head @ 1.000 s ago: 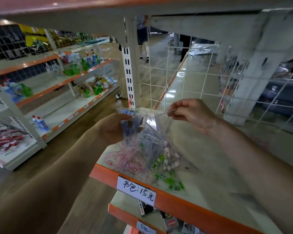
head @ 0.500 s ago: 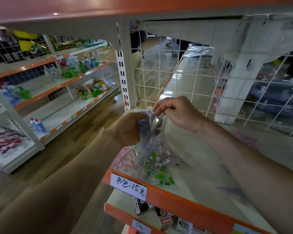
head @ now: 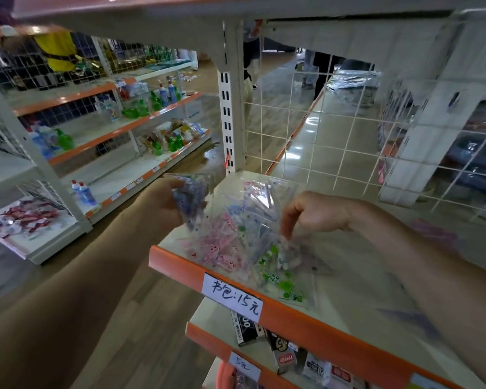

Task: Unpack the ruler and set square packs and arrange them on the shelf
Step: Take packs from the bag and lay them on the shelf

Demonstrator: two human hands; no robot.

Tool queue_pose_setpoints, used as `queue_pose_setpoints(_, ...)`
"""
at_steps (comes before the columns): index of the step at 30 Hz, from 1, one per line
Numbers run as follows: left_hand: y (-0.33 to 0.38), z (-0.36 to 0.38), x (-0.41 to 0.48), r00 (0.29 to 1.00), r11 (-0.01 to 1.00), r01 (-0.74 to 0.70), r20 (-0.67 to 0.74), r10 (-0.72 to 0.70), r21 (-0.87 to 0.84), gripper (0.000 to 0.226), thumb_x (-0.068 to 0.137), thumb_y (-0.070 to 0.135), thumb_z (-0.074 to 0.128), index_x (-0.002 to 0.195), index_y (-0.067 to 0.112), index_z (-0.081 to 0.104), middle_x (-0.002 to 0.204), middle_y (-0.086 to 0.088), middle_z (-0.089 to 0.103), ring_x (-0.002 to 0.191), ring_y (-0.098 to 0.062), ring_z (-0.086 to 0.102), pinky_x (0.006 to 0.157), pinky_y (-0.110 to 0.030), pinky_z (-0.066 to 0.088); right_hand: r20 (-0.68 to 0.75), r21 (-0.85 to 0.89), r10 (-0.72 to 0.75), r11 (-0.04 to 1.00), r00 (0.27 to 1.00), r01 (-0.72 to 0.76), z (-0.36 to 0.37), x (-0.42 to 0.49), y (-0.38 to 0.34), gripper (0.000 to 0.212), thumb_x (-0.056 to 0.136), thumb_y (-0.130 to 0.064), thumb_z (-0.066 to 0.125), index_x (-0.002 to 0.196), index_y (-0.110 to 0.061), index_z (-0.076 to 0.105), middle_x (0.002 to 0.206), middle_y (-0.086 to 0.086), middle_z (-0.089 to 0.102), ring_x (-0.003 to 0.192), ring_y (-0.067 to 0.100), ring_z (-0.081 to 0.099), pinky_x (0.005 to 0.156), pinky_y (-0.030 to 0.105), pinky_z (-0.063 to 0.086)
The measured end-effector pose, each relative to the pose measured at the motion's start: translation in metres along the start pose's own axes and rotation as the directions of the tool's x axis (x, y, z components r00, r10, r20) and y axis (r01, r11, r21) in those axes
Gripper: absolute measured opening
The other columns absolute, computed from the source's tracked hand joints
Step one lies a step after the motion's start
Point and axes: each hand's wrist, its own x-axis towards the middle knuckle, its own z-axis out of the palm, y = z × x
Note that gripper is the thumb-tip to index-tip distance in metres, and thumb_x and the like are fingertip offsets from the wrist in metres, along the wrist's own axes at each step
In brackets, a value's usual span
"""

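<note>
Several clear ruler and set square packs with pink, purple and green prints lie in a heap [head: 236, 242] on the cream shelf [head: 348, 276] near its orange front edge. My left hand [head: 166, 200] holds a purple-printed pack [head: 191, 192] raised above the shelf's left corner. My right hand [head: 312, 211] reaches down into the heap, its curled fingertips touching the packs by the green-printed one [head: 281, 279]. A thin clear outer bag [head: 267, 189] lies crumpled behind the heap.
A white price label [head: 233, 297] is stuck on the orange edge. White wire mesh [head: 334, 136] backs the shelf and an upright post [head: 230, 108] stands at its left corner. A lower shelf [head: 278, 357] holds small boxes. Shelves with bottles [head: 110, 130] stand across the aisle.
My right hand has let go of the bag's top and dropped down onto the heap on the shelf. My left hand has moved left and now holds one purple pack apart.
</note>
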Motion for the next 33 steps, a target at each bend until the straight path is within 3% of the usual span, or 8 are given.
queue_pose_setpoints(5,0.007,-0.018,0.008,0.987,1.000,-0.008,-0.158,0.008,0.000,0.025,0.096,0.015,0.041,0.118,0.012,0.052,0.098,-0.013,0.063,0.083,-0.023,0.061,0.067,-0.041,0.048,-0.183,-0.105,0.021,0.994,0.983,-0.041,0.010,0.012,-0.014,0.015,0.091,-0.014,0.055,0.097,-0.016,0.068,0.104,0.001,0.068,0.090,0.013,0.060,0.078,0.026,0.044)
queue_pose_setpoints(8,0.010,-0.027,0.013,0.978,0.995,0.021,-0.209,0.000,0.097,0.025,0.094,0.015,0.044,0.119,0.011,0.051,0.097,-0.014,0.063,0.082,-0.026,0.061,0.063,-0.042,0.047,-0.183,-0.413,0.149,0.885,0.972,-0.214,0.026,0.022,-0.022,0.064,0.083,-0.060,0.058,0.129,-0.016,0.050,0.124,0.004,0.054,0.108,0.022,0.055,0.083,0.033,0.044)
queue_pose_setpoints(10,0.007,-0.028,0.016,0.968,0.986,0.052,-0.252,-0.011,0.157,0.019,0.095,0.016,0.045,0.111,0.009,0.052,0.094,-0.015,0.062,0.079,-0.026,0.061,0.062,-0.040,0.046,-0.195,-0.465,0.176,0.850,0.965,-0.249,0.032,0.027,-0.024,0.081,0.074,-0.071,0.060,0.132,-0.016,0.044,0.124,0.005,0.050,0.109,0.024,0.052,0.080,0.034,0.040)
queue_pose_setpoints(16,-0.006,-0.011,0.019,0.973,0.957,0.105,-0.228,-0.042,0.272,0.015,0.098,0.017,0.047,0.093,0.005,0.054,0.094,-0.016,0.063,0.081,-0.027,0.061,0.069,-0.042,0.050,-0.176,-0.393,0.197,0.884,0.965,-0.252,0.026,0.028,-0.024,0.084,0.069,-0.072,0.063,0.131,-0.019,0.043,0.127,0.002,0.049,0.112,0.022,0.051,0.088,0.037,0.044)
queue_pose_setpoints(19,-0.004,-0.007,0.021,0.976,0.908,0.079,-0.216,0.013,0.412,0.018,0.095,0.014,0.053,0.106,-0.001,0.054,0.110,-0.018,0.064,0.096,-0.031,0.064,0.083,-0.045,0.052,-0.180,-0.400,0.203,0.879,0.962,-0.260,0.026,0.027,-0.025,0.080,0.072,-0.070,0.063,0.131,-0.019,0.044,0.127,0.002,0.049,0.112,0.021,0.051,0.087,0.036,0.043)
queue_pose_setpoints(22,0.000,0.002,0.019,0.990,0.894,0.011,-0.130,0.053,0.448,0.022,0.095,0.012,0.054,0.114,0.001,0.054,0.106,-0.017,0.065,0.087,-0.028,0.065,0.072,-0.039,0.052,-0.259,-0.473,0.113,0.851,0.959,-0.228,0.029,0.024,-0.031,0.067,0.080,-0.060,0.063,0.129,-0.018,0.047,0.127,0.004,0.050,0.115,0.024,0.049,0.087,0.036,0.041)
queue_pose_setpoints(27,0.003,-0.002,0.012,0.998,0.970,0.012,-0.061,0.003,0.243,0.030,0.097,0.012,0.046,0.126,0.005,0.049,0.093,-0.012,0.065,0.069,-0.022,0.067,0.058,-0.033,0.053,-0.160,-0.362,-0.105,0.931,0.982,0.040,0.050,0.026,-0.066,0.061,0.085,-0.058,0.058,0.127,-0.015,0.053,0.127,0.004,0.052,0.114,0.022,0.052,0.091,0.035,0.046)
queue_pose_setpoints(33,0.012,-0.017,-0.003,0.988,1.000,-0.009,-0.151,0.012,0.023,0.039,0.097,0.014,0.048,0.135,0.006,0.045,0.087,-0.013,0.064,0.072,-0.022,0.066,0.058,-0.037,0.051,-0.081,-0.523,-0.098,0.851,0.992,0.041,0.073,0.046,-0.081,0.050,0.080,-0.054,0.064,0.108,-0.015,0.054,0.111,0.004,0.053,0.110,0.026,0.052,0.081,0.033,0.038)
